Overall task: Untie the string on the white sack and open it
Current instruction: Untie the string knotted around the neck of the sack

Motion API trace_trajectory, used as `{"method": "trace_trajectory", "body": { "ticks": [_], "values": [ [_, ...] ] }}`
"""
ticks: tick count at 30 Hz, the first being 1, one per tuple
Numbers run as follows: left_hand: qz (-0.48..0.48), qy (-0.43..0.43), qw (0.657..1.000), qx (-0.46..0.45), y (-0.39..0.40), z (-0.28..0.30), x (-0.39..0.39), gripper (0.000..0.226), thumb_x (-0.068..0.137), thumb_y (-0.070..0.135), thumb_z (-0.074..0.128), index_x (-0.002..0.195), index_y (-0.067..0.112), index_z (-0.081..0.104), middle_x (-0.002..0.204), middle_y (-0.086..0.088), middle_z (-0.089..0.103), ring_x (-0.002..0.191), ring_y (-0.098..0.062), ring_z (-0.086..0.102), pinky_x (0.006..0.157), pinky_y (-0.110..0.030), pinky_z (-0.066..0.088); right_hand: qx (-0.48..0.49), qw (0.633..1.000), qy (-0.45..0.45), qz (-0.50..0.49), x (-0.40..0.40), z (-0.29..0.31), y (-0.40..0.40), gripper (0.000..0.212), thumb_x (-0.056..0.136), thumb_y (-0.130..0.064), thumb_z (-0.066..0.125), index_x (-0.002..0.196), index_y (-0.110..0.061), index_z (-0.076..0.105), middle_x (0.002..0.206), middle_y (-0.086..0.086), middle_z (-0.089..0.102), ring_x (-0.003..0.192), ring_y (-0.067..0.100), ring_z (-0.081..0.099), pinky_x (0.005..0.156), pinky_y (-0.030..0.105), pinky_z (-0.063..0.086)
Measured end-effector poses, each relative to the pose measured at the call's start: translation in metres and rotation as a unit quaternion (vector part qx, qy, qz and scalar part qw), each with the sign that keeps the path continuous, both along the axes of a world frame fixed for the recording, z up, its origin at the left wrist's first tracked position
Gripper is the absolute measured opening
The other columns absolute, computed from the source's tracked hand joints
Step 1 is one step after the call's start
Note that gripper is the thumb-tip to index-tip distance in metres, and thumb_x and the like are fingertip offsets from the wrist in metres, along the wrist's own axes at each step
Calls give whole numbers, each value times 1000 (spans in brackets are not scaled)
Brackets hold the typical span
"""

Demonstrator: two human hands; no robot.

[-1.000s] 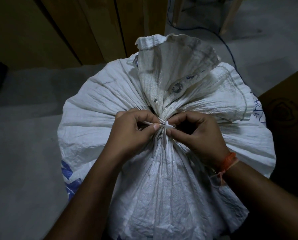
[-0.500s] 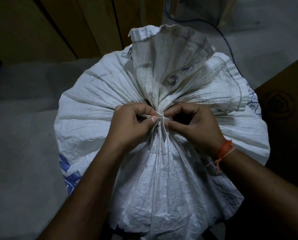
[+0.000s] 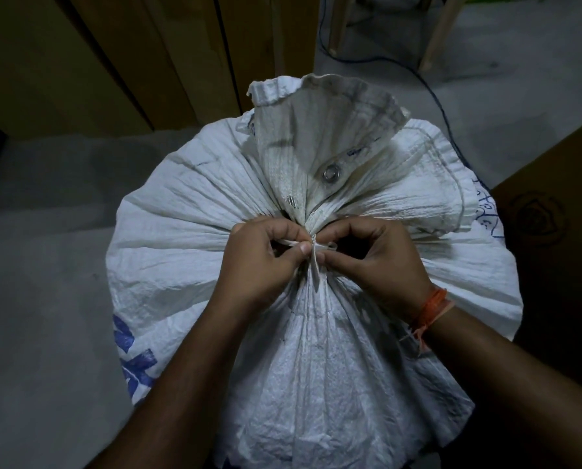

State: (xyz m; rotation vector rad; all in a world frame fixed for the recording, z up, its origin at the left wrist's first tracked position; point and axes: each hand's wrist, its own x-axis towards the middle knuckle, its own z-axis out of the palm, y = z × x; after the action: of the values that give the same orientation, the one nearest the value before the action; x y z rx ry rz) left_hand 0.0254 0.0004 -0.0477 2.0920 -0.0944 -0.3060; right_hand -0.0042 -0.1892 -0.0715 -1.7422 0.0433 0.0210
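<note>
Grey concrete floor (image 3: 46, 299) was noted under dim light, with wooden panels (image 3: 113, 55) along the far side, a dark cable (image 3: 428, 79) trailing across the floor, and a brown carton (image 3: 560, 204) at the right edge.

White sack (image 3: 188, 231) was seen standing full on the floor, directly below the camera. Its mouth was gathered into a tight neck at the top centre, the loose collar (image 3: 320, 137) fanned up above the tie, a metal eyelet (image 3: 331, 171) showing on it. The gathering is judged to be what kept the contents shut in.

String (image 3: 315, 247) was found wound round the neck, the knot set on the near side, one tail hanging down over the pleats.

Left hand (image 3: 262, 262) was curled, thumb and forefinger pinched on a strand at the knot's left. Right hand (image 3: 374, 258) was likewise curled, fingertips pressed to the knot's right side; which strand was gripped could not be told. Both wrists were bent inward, forearms converging from the near edge. An orange thread band (image 3: 432, 308) was recorded on the right wrist.

Knot judged not yet loosened; sack not yet opened.
</note>
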Motion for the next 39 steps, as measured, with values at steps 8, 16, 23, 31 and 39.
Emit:
{"method": "trace_trajectory", "body": {
  "ticks": [8, 16, 23, 31, 39],
  "values": [
    [-26, -7, 999, 21, 12, 6, 4, 7, 88, 21, 84, 93, 26, 86, 86, 5, 82, 85, -12, 77, 85, -38, 63, 2, 1000, -16, 9, 0, -1, -4, 19, 76, -13, 90, 92, -8, 80, 90, 10, 80, 87, 25, 78, 81, 46, 64],
    [-23, 18, 1000, -4, 13, 7, 4, 9, 88, 18, 80, 89, 26, 85, 87, 1, 82, 89, -21, 78, 89, -49, 62, 3, 1000, -13, 3, 0, -3, -2, 17, 75, -7, 90, 89, -8, 80, 86, 9, 80, 80, 18, 75, 77, 37, 61],
    [-7, 9, 1000, 8, 5, 2, 0, 4, 88, 21, 82, 90, 23, 86, 83, 7, 82, 87, -14, 77, 88, -44, 62, -13, 1000, -17, 7, 0, -2, -1, 17, 76, -13, 90, 90, -11, 80, 90, 7, 80, 88, 30, 77, 82, 57, 61],
    [10, 13, 1000, -12, 5, 0, 1, 2, 88, 24, 83, 90, 24, 85, 79, 4, 82, 78, -14, 77, 81, -42, 65, -5, 998, -45, 37, -1, -2, 2, 23, 79, -6, 86, 92, -13, 69, 90, 3, 72, 87, 21, 72, 80, 39, 60],
    [-12, 6, 1000, 8, 12, 5, 3, 5, 89, 27, 82, 94, 28, 85, 87, 6, 83, 92, -17, 78, 92, -47, 62, 54, 997, -39, 23, 1, 1, 6, 16, 79, 2, 85, 85, 3, 70, 84, 17, 70, 79, 18, 66, 75, 32, 53]
  ]
}}
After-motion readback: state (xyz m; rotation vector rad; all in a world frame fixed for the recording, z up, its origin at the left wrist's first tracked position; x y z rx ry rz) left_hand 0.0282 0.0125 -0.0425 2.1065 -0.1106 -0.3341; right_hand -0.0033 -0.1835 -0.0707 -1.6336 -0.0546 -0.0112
